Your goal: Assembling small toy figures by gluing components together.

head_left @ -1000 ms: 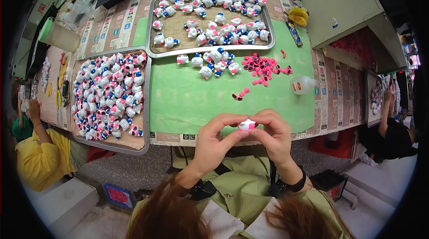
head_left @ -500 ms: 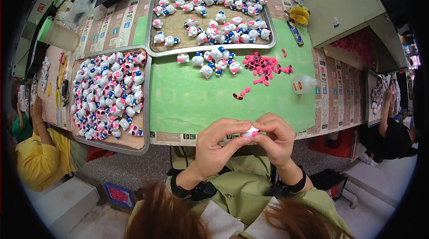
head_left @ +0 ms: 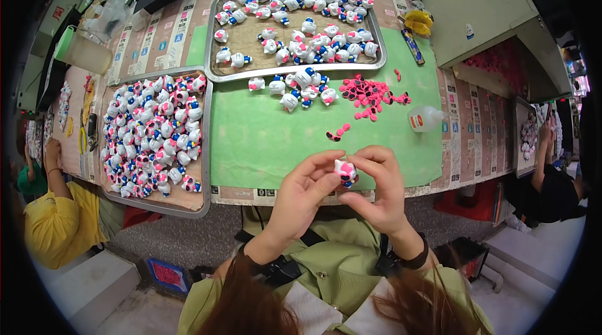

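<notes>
Just past the table's front edge, my left hand [head_left: 307, 188] pinches a small white cat figurine [head_left: 345, 173] with pink and dark parts on its front. My right hand [head_left: 381, 189] is at the figurine's right side; its fingertips touch it near the top, while the thumb is spread away below. Beyond my hands, a few loose pink pieces with dark ovals [head_left: 338, 132] lie on the green mat [head_left: 269, 147]. A larger pile of the same pink pieces [head_left: 370, 94] lies farther back. Left of that pile sits a cluster of white figurines [head_left: 304, 89].
One metal tray [head_left: 205, 147] of figurines stands at the left, another [head_left: 295, 73] at the back. A squeeze bottle [head_left: 425, 119] is on the mat's right side. A grey cabinet [head_left: 483, 9] stands at the far right. Other people sit left, one in yellow [head_left: 59, 222], and right.
The figurine has turned so its pink-and-dark front shows, and it sits slightly higher. My right thumb has moved off it, and my fingers have loosened from their tight two-handed press.
</notes>
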`<state>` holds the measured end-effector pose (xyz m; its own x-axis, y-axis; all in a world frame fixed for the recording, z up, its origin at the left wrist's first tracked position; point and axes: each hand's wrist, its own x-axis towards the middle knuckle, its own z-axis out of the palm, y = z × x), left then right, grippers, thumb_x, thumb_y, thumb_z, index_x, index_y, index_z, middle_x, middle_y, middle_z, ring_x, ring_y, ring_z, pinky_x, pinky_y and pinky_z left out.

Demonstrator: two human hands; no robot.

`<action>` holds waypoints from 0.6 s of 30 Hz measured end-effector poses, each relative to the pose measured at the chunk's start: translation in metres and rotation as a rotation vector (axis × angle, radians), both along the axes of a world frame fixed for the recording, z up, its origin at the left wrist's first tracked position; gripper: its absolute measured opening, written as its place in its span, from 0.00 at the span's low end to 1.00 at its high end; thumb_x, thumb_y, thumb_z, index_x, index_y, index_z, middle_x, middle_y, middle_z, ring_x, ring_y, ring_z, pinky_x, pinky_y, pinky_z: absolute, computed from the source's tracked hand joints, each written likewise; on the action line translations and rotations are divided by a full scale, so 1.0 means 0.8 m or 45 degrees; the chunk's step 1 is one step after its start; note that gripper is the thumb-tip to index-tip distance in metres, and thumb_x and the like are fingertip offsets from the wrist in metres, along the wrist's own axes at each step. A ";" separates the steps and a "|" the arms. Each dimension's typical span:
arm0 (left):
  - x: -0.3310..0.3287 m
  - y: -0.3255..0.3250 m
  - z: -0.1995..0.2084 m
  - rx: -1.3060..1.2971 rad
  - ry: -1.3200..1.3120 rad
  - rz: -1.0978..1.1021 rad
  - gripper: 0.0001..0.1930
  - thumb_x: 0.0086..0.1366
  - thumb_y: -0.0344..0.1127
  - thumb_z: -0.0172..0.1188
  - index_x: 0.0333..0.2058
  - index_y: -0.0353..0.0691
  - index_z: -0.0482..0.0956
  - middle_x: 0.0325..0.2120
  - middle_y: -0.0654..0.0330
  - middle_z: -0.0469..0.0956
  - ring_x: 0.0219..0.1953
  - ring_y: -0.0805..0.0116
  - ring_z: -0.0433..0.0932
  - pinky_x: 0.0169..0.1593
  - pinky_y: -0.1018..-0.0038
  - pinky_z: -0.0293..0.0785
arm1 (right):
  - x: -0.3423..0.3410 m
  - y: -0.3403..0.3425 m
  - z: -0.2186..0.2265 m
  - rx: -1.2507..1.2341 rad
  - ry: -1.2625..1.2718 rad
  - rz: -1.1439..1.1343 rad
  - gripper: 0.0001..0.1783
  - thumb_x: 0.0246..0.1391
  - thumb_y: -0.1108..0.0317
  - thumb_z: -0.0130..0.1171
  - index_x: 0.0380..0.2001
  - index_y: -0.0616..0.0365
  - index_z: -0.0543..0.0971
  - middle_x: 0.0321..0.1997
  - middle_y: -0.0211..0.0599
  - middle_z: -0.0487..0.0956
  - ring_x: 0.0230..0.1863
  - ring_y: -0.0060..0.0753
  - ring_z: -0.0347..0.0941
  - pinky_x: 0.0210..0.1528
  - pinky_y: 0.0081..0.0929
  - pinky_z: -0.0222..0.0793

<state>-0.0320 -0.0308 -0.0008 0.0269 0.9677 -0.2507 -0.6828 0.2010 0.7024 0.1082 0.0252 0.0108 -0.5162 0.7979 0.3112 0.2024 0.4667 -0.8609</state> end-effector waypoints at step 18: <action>-0.042 0.012 0.007 0.017 0.344 0.231 0.11 0.56 0.28 0.53 0.38 0.38 0.66 0.31 0.63 0.71 0.34 0.77 0.69 0.39 0.82 0.66 | -0.011 -0.005 0.002 0.123 -0.155 -0.036 0.29 0.29 0.73 0.64 0.42 0.61 0.70 0.44 0.45 0.65 0.43 0.42 0.63 0.43 0.31 0.62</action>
<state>-0.0654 -0.0209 0.0044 -0.2121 0.9538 -0.2129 -0.4953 0.0829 0.8647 0.0994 0.0210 0.0126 -0.5325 0.7822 0.3235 0.3169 0.5386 -0.7807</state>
